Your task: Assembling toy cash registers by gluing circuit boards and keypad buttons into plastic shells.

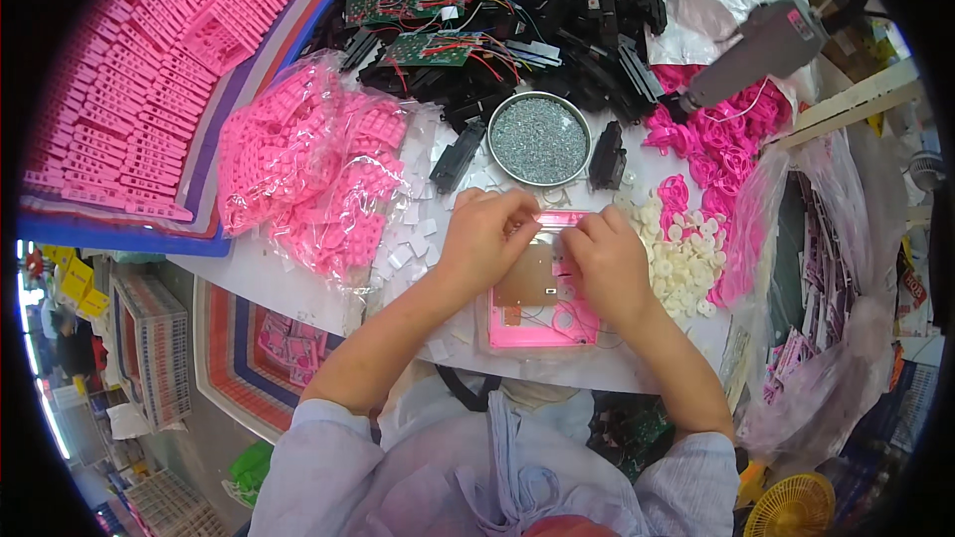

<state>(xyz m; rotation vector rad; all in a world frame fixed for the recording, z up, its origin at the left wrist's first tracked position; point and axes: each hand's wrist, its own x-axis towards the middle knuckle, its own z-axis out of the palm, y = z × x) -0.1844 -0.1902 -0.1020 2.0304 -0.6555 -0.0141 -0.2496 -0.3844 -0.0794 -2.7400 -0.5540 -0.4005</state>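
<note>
A pink plastic housing lies on the table in front of me, with a brown circuit board and thin wires inside it. My left hand is closed in a pinch at the housing's far left corner. Across from it, my right hand has its fingers curled over the far right part of the same housing. Both sets of fingertips meet close to its far edge; any small part between them is hidden. Just beyond the hands stands a round metal dish full of small screws, flanked by two black plastic parts.
Bagged pink keypads and white square pieces lie left; cream round pieces and pink straps lie right. Behind are black assemblies and wired green boards. A grey electric screwdriver hangs at upper right.
</note>
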